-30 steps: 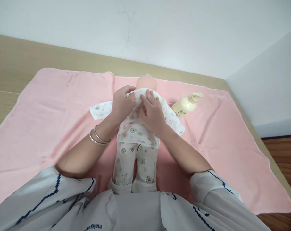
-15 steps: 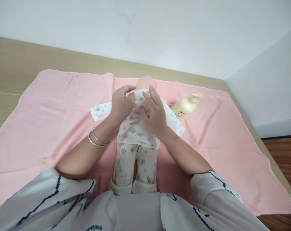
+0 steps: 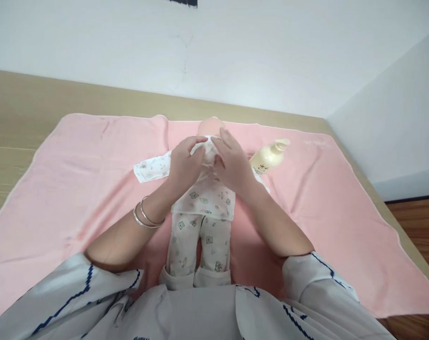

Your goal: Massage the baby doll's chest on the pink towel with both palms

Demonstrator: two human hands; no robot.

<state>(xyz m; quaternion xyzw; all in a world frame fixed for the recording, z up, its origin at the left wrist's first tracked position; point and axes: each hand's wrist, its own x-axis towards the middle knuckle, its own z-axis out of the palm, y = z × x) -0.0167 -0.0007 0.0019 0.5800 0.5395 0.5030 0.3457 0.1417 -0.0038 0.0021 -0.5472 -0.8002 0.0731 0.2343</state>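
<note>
A baby doll lies on its back, with its head (image 3: 210, 126) at the far end. It wears a white printed shirt (image 3: 203, 203) and matching trousers (image 3: 182, 243). Over the left side of the doll's chest rests my left hand (image 3: 188, 163), thumb and forefinger apart near the collar; its other fingers are mostly hidden. My right hand (image 3: 234, 165) lies opposite, fingers stretched toward the neck and thumb apart. Between the hands the shirt fabric is wrinkled. One sleeve (image 3: 152, 168) spreads flat to the left, while my right hand and forearm mostly cover the other.
Under the doll a pink blanket (image 3: 94, 189) covers much of the wooden surface (image 3: 19, 101). A pale yellow pump bottle (image 3: 269, 157) lies tilted beside my right hand. White wall (image 3: 111, 52) rises behind. Two silver bangles (image 3: 149, 215) circle my left wrist.
My hands have moved closer together over the doll's upper chest, my left shifting slightly right. The fabric between them looks more wrinkled. The camera view has tilted up a little.
</note>
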